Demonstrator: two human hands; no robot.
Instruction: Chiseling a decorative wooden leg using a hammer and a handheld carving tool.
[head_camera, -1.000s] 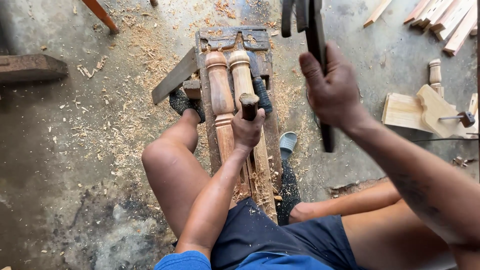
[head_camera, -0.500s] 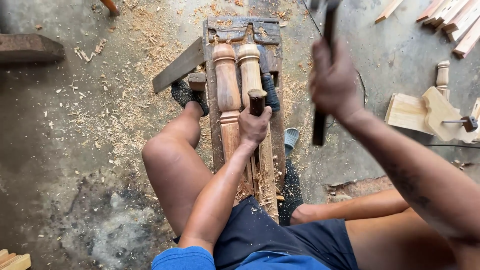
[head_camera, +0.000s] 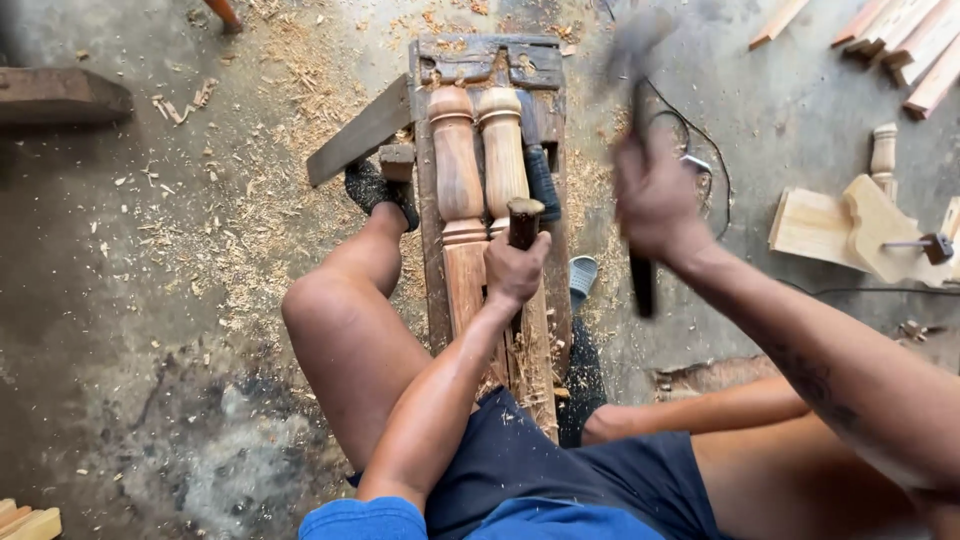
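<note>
Chisel (head_camera: 524, 222) in left hand (head_camera: 514, 270), hammer (head_camera: 636, 150) in right hand (head_camera: 655, 195).

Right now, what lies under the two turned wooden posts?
The turned posts lie side by side on a worn wooden bench, which stands on a shaving-strewn concrete floor. The left hand holding a chisel covers their lower part.

Grey concrete floor (head_camera: 130, 300) — strewn wood shavings (head_camera: 250, 200)

Navy shorts (head_camera: 520, 470), blue shirt (head_camera: 365, 520), forearm tattoo (head_camera: 805, 380)
</note>
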